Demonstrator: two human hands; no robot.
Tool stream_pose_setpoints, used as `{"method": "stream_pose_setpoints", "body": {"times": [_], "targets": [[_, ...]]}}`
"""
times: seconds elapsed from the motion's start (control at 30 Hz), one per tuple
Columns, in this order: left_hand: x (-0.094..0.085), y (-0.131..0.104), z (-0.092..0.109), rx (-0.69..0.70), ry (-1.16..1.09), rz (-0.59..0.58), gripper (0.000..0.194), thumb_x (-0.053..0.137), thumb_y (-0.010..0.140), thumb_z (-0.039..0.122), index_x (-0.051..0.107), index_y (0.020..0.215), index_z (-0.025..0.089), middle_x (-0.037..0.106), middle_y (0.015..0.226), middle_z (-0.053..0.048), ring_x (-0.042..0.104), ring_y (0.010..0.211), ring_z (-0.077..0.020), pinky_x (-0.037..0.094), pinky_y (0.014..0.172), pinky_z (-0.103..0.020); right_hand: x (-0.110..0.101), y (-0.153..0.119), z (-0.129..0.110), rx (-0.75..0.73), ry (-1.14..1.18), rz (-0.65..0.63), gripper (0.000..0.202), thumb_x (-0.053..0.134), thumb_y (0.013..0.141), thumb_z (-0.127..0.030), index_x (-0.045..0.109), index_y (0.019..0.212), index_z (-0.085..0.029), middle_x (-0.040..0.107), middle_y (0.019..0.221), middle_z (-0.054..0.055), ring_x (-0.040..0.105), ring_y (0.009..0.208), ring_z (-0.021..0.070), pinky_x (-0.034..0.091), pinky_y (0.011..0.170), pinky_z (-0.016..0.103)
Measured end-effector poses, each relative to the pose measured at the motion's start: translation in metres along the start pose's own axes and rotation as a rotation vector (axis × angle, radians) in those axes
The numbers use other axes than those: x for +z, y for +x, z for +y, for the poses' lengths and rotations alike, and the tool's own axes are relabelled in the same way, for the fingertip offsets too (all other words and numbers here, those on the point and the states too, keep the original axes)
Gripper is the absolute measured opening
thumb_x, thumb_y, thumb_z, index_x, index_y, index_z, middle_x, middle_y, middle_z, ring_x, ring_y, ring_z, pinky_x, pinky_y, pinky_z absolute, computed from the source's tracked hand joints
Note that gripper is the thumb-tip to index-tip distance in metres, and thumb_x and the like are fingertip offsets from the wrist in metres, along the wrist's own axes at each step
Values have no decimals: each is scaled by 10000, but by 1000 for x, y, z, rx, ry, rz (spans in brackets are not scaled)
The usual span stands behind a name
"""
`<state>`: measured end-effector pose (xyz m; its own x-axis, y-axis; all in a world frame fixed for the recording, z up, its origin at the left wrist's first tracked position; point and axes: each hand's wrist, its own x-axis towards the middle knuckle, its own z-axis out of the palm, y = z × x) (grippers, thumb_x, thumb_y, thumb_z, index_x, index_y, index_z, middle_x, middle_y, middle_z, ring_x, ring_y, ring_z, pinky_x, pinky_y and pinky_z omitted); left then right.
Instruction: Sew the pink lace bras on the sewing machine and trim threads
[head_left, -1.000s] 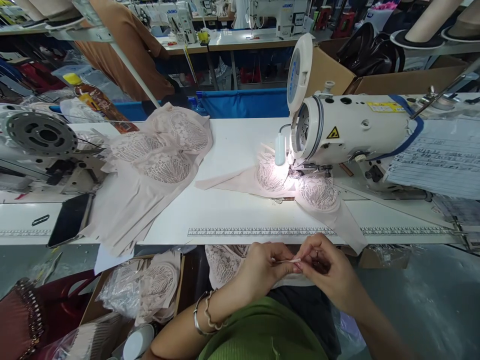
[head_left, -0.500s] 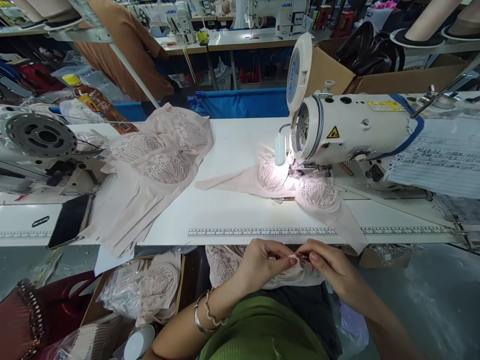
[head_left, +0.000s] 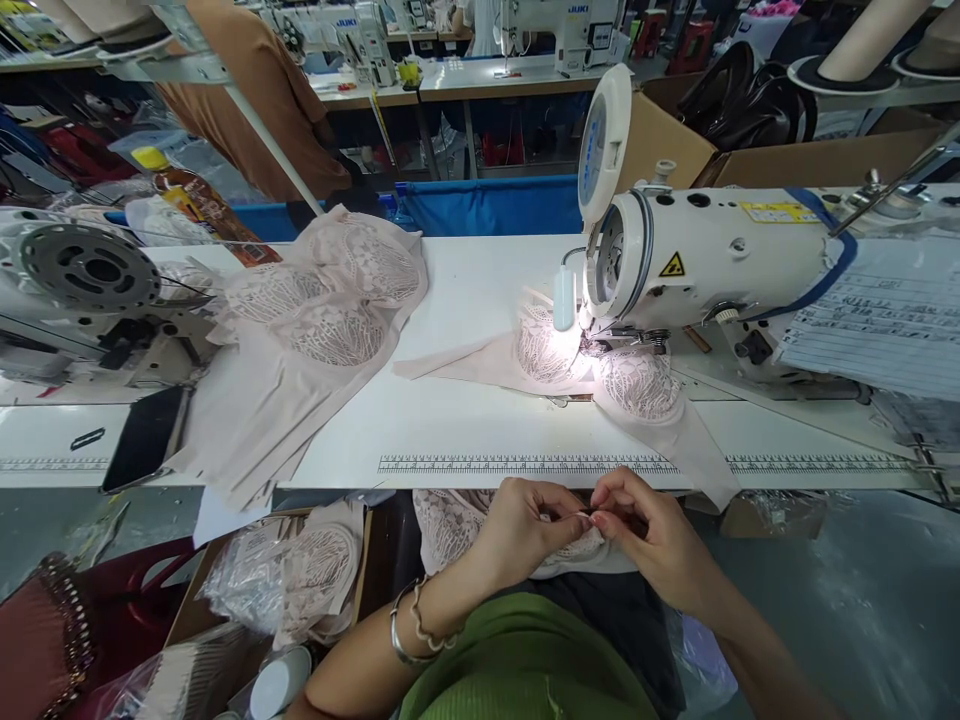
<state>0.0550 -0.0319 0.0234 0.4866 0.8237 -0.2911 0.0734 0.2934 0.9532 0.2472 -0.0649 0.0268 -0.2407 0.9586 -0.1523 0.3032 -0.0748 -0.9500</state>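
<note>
Both hands, left hand (head_left: 525,525), right hand (head_left: 649,530), pinching lace garment (head_left: 450,525)

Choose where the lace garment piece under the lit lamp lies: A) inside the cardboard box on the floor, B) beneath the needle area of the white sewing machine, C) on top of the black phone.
B: the lace garment piece lies spread on the table under the head of the white sewing machine.
</note>
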Motion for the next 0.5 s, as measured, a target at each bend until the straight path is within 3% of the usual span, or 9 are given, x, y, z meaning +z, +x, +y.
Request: {"method": "stream_pose_setpoints", "body": {"times": [0.13, 0.23, 0.33, 0.4, 0.47, 0.5], "targets": [[-2, 0, -1, -1, -33, 24, 244, 757, 776, 372, 795, 754, 131, 740, 715, -66, 595, 634, -133, 426, 580, -219, -5, 0, 14, -94, 15, 198, 429, 528, 965, -677, 576, 956, -251, 493, 650, -42, 482, 544, 145, 390, 505, 250], [-5, 0, -4, -16, -74, 36, 326, 806, 761, 453, 801, 765, 127, 755, 739, -89, 625, 649, -151, 453, 594, -231, -11, -5, 32, -105, -52, 70, 455, 537, 954, -687, 647, 962, -246, 434, 590, -54, 415, 473, 131, 346, 454, 250], [-7, 1, -8, -58, -113, 34, 417, 828, 741, 523, 798, 789, 109, 743, 715, -91, 600, 603, -137, 433, 558, -227, -13, -14, 47, -11, -216, -111, 208, 645, 951, -461, 695, 943, -260, 590, 636, -21, 574, 553, 169, 430, 515, 261], [-8, 1, -11, -49, -118, 18, 436, 816, 758, 540, 795, 805, 108, 749, 734, -96, 631, 630, -156, 464, 575, -237, -13, -21, 51, -24, -279, -163, 182, 675, 926, -364, 682, 787, -248, 644, 678, -6, 632, 615, 190, 468, 551, 275], [-9, 2, -13, 56, -69, 32, 395, 726, 865, 510, 797, 943, 130, 782, 922, -117, 711, 830, -213, 551, 725, -284, -14, -22, 47, -113, -260, -157, 296, 692, 923, -359, 637, 666, -222, 646, 687, 4, 625, 614, 175, 485, 547, 276], [-10, 3, -14, 140, -1, 53, 378, 642, 939, 471, 778, 1063, 141, 773, 1061, -128, 715, 977, -236, 567, 844, -321, -14, -19, 43, -166, -226, -127, 288, 694, 934, -377, 654, 701, -214, 669, 749, 16, 631, 647, 170, 511, 569, 280]]}}
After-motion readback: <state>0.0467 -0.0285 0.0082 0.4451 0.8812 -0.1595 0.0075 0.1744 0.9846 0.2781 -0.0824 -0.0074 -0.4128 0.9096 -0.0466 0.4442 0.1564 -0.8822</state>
